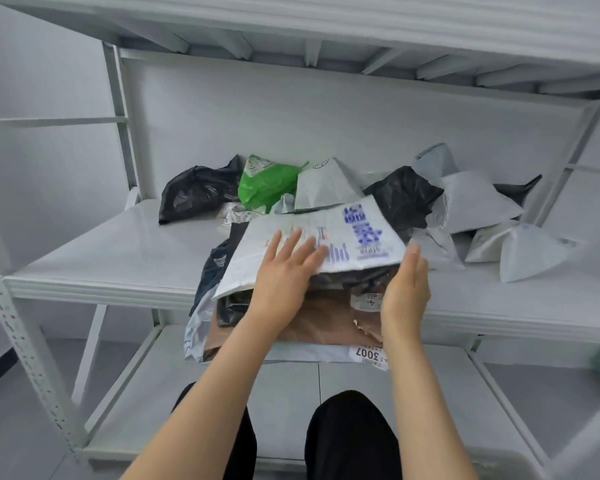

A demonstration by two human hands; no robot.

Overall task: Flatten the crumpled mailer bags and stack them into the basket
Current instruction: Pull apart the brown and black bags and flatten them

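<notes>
A white mailer bag [354,233] with blue print lies on top of a pile of flattened bags [326,323] at the front edge of the shelf. My left hand [284,271] presses flat on the white bag with fingers spread. My right hand [407,289] touches the bag's right edge, fingers straight and held upright against the pile's side. Under it lie black, brown and white bags, one labelled 3007 [368,353]. No basket shows in view.
Crumpled bags lie at the back of the white shelf [101,258]: a black one [194,194], a green one [267,183], another black one [402,195] and several white ones [478,202]. A lower shelf [357,410] and my knees are below.
</notes>
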